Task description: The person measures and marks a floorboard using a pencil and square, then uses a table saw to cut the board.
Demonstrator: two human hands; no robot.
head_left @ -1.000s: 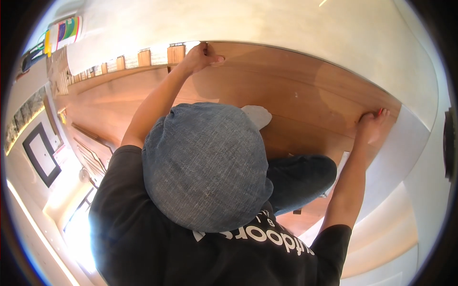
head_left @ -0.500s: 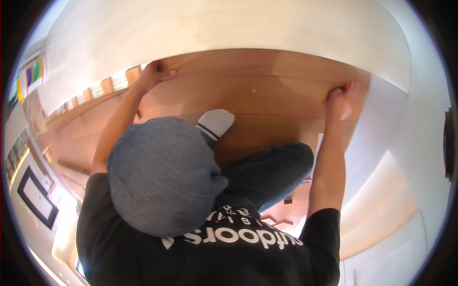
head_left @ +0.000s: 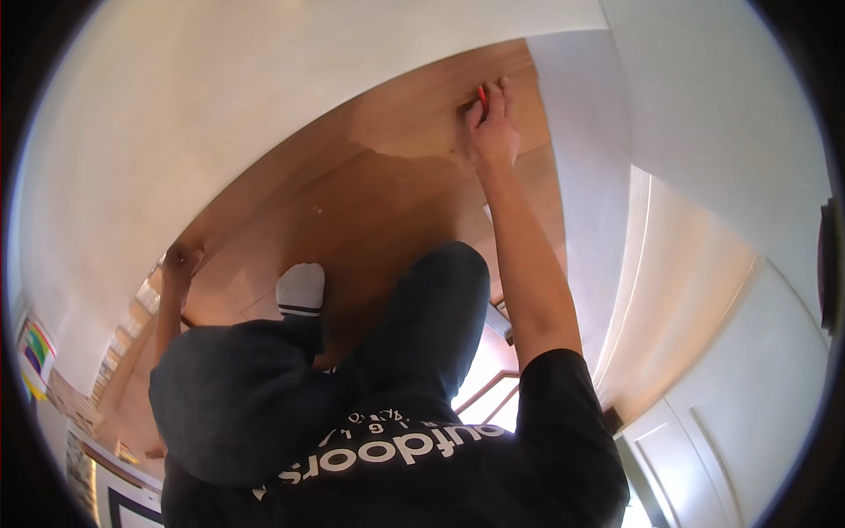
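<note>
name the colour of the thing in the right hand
Red; the small thing in the right hand shows best in the head view.

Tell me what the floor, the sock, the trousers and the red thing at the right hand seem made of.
Floor: wood or wood-look laminate, smooth and perhaps satin; brown grain and seams show. Sock: probably matte knit; soft outline, dark bands. Trousers: likely matte denim, by the dark blue colour. Red thing at the right hand: perhaps plastic, being bright; finish too small to tell.
</note>
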